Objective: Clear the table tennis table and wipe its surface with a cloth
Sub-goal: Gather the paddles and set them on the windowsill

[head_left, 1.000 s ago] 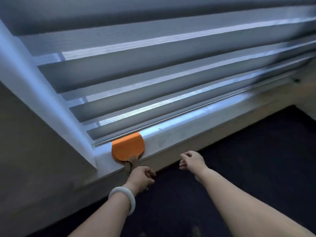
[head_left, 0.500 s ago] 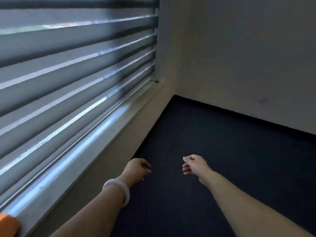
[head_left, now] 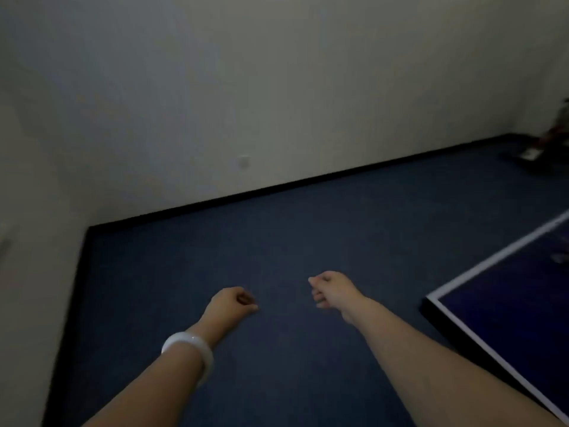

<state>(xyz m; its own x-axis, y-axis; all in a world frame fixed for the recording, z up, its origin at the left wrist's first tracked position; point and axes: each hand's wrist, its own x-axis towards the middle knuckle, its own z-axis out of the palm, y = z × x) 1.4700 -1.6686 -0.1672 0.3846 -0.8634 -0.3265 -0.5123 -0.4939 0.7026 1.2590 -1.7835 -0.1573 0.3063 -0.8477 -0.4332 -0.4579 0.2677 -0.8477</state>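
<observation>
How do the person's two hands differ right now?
The left hand has a white bangle on its wrist; the right hand's wrist is bare. The left hand is nearer the camera, the right reaches a little farther out. The right hand is closer to the table tennis table, the left closer to the wall corner. Both hang over the blue floor with loosely curled fingers, and neither holds anything.

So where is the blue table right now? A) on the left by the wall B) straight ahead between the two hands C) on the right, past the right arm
C: the table, blue with a white edge line, shows at the right edge of the view, beyond the right hand.
</observation>
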